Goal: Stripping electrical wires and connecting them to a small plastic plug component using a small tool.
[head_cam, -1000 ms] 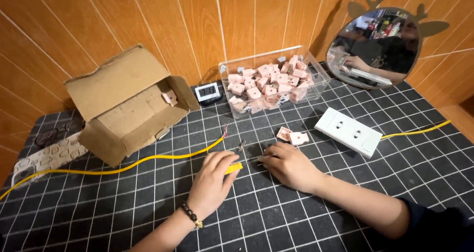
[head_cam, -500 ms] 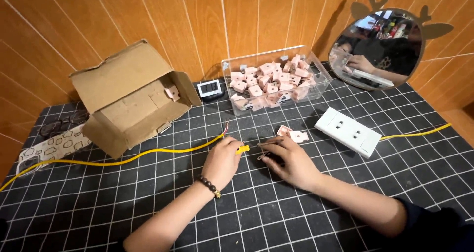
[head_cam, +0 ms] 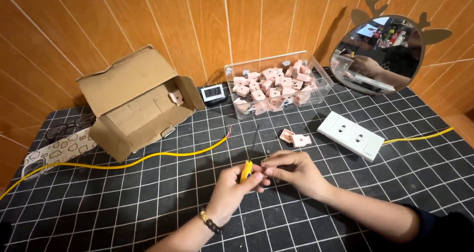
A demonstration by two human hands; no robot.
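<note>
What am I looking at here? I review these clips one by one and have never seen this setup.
There is no machine: a person wears a camera on the head, looking down at their own two hands over a black gridded mat. The left hand grips a yellow-handled screwdriver; the right hand pinches a small part against it, too hidden to identify. On the mat lie an open cardboard box, a yellow cable, a clear bin of pink pieces, two loose pink pieces, a white double socket, a small digital clock and a round mirror.
</note>
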